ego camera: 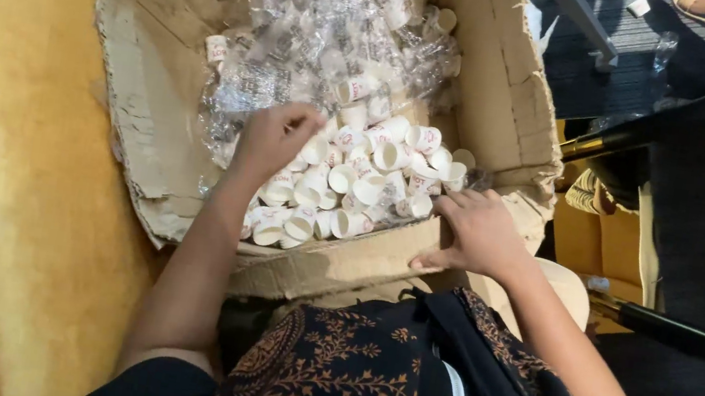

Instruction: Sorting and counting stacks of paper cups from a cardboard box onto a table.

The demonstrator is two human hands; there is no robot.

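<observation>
Head cam: torn, floppy cardboard box (pixel 146 83) full of small white paper cups (pixel 364 181) under crinkly clear plastic wrap (pixel 321 35). Left hand (pixel 273 140), fingers curled, digs into cups at 9 o'clock; grip unclear. Right hand (pixel 477 235) lies flat and open on the box's near rim at 4 o'clock.

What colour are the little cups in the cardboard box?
White with small red markings, seen in the head view: little cups in the cardboard box.
</observation>
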